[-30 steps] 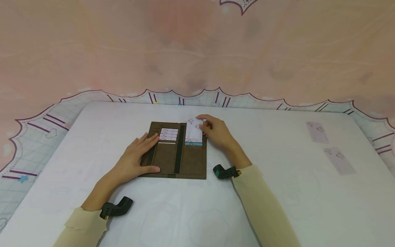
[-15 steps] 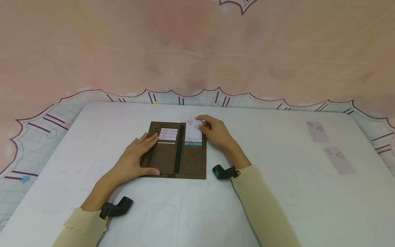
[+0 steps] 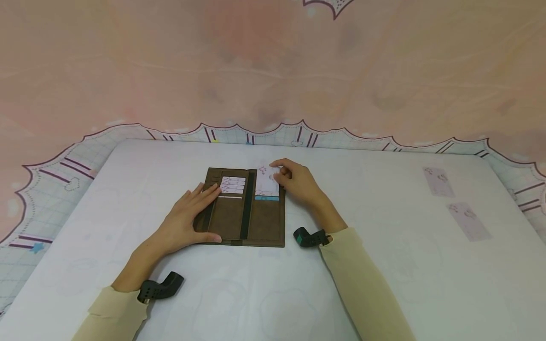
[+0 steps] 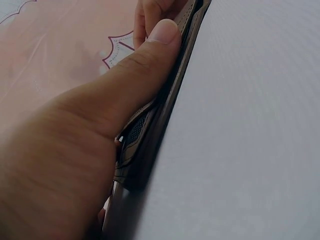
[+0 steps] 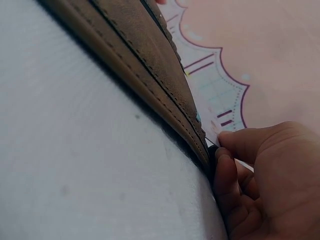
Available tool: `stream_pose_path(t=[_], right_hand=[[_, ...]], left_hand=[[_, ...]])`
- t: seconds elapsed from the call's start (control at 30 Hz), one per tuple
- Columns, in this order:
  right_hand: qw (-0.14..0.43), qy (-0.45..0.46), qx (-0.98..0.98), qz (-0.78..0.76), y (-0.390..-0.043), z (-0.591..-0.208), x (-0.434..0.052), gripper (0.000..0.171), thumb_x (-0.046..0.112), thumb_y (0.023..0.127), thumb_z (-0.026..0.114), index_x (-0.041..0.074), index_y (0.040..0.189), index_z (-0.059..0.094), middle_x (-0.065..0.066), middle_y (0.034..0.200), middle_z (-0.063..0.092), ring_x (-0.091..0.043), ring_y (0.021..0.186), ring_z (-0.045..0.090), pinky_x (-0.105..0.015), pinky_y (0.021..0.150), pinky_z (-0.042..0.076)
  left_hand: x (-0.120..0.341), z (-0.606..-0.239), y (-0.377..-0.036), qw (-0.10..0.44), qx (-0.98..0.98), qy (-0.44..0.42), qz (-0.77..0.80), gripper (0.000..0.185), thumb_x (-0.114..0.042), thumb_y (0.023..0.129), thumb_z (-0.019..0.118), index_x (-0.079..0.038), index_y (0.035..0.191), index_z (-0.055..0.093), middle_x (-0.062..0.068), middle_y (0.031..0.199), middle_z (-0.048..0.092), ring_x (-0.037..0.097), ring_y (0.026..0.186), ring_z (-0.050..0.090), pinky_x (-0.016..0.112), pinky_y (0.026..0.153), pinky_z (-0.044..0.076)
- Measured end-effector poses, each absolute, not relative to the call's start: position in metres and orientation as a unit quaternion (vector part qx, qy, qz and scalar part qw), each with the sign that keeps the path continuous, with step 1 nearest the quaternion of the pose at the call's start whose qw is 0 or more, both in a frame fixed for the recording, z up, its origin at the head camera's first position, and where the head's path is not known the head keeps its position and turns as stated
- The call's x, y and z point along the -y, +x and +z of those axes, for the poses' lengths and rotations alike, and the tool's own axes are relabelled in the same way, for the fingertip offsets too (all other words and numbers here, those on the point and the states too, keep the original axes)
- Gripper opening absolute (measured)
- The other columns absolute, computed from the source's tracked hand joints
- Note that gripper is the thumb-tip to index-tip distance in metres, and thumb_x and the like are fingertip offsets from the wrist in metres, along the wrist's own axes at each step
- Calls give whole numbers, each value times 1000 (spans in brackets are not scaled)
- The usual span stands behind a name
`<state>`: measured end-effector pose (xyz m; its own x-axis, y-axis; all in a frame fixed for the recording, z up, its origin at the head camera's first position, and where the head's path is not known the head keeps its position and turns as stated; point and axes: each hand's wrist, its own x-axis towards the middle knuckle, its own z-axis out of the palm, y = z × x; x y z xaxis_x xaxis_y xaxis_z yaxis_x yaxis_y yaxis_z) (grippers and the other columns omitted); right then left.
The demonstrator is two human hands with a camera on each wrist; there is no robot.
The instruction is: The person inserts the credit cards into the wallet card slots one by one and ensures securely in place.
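Note:
A brown stitched wallet (image 3: 266, 225) lies spread flat on the white table in the head view. My left hand (image 3: 185, 218) rests on its left side with straight, spread fingers, the thumb along the near edge. In the left wrist view that thumb (image 4: 145, 60) presses over the wallet's edge. At the top of the right panel, my right hand (image 3: 304, 185) pinches the right border of a white card (image 3: 265, 182) with a pink floral print. The card's lower end sits at the slots, above a blue strip (image 3: 267, 198). Several similar cards (image 3: 232, 184) show in the left panel's slots.
Two pale purple printed rectangles (image 3: 438, 182) show at the right of the white table (image 3: 375, 274). Beyond the table's far edge runs a scalloped patterned border (image 3: 273, 136) with a peach cloth behind it. Each wrist wears a black camera band (image 3: 161, 287).

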<state>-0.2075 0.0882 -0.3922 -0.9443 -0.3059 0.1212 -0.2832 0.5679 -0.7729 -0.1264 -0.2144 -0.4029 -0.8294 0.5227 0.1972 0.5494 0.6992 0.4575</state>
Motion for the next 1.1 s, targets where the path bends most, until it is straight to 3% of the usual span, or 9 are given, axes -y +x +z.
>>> stream_pose_path(t=[1.1], right_hand=[[24, -170, -886, -431, -207, -393, -88, 16, 16, 95, 61, 11, 108, 67, -3, 81, 58, -17, 73, 51, -28, 65, 43]], left_hand=[[214, -405, -126, 19, 925, -286, -248, 103, -52, 69, 80, -11, 150, 31, 10, 156, 26, 35, 144, 10, 50, 115, 5]])
